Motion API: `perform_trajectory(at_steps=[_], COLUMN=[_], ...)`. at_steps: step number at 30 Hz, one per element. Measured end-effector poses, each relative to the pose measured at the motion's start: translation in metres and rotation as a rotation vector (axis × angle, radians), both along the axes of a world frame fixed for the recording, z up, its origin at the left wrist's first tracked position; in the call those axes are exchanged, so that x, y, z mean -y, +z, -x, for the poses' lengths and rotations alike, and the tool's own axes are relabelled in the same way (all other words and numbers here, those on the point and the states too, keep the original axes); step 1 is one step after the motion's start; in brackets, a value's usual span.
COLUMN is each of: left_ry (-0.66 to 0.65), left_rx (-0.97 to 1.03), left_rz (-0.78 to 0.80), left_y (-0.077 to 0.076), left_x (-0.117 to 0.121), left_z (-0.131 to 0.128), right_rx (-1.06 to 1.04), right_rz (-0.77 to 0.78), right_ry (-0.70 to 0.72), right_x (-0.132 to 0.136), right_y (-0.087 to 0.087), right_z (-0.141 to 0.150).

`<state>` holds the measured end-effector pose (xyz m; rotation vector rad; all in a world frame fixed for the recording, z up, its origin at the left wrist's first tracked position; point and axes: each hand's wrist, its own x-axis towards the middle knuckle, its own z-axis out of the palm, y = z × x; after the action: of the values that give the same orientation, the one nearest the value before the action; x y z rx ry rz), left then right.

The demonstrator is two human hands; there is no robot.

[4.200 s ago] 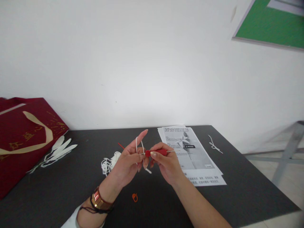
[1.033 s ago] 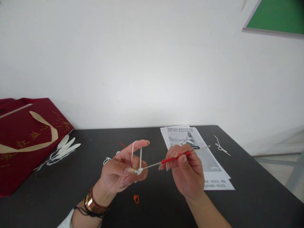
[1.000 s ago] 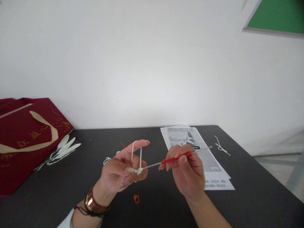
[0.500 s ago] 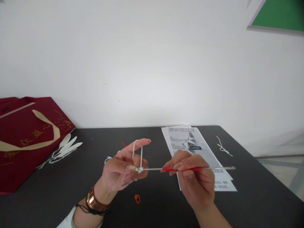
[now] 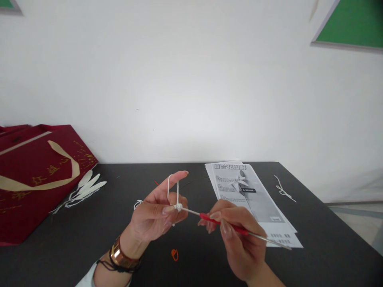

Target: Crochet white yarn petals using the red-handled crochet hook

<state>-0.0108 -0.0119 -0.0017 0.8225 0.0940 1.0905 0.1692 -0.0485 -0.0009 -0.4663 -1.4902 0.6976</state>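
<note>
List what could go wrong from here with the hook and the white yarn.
The white yarn loops over the left hand's raised index finger, so it might slip off and slacken. The hook's thin shaft meets the small white piece; a tug by the right hand could pull them apart. The orange clip lies loose and might get brushed aside.

From my station I log one red-handled hook (image 5: 206, 217), one small white yarn piece (image 5: 178, 207), one orange clip (image 5: 174, 255). White petal-shaped pieces (image 5: 90, 184): I make it at least three, overlap clouds the tally. Printed sheets (image 5: 263, 203): two at minimum, stacked. One knotted white string (image 5: 283, 191), one dark red bag (image 5: 56, 159), one gold-toned wristband (image 5: 119, 254), two green panels (image 5: 354, 24), one black counter (image 5: 197, 263).
</note>
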Motion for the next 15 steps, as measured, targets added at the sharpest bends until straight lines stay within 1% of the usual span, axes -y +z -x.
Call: perform_trajectory(at_steps=[2,4,7,8,10,13,15], left_ry=[0.038,0.068,0.092,0.104,0.128,0.141,0.148], left_rx=[-0.009,-0.013,-0.007,-0.005,-0.002,0.015,0.018], left_rz=[0.007,0.017,0.039,0.052,0.08,0.108,0.119], left_y=[0.001,0.001,0.002,0.002,0.002,0.002,0.003], left_x=[0.0,0.0,0.001,0.001,0.002,0.003,0.003], left_z=[0.0,-0.001,-0.002,-0.002,-0.003,-0.006,-0.008], right_rx=[0.047,0.108,0.208,0.257,0.39,0.569,0.666], right_rz=[-0.012,-0.066,-0.159,-0.199,-0.345,-0.536,-0.563], right_ry=[-0.048,-0.1,-0.137,-0.151,-0.196,-0.314,-0.382], right_x=[0.002,0.003,0.004,0.004,0.004,0.005,0.006], right_y=[0.001,0.0,-0.006,-0.008,-0.013,-0.012,-0.006], right_z=[0.003,0.005,0.003,0.002,-0.002,-0.006,-0.007])
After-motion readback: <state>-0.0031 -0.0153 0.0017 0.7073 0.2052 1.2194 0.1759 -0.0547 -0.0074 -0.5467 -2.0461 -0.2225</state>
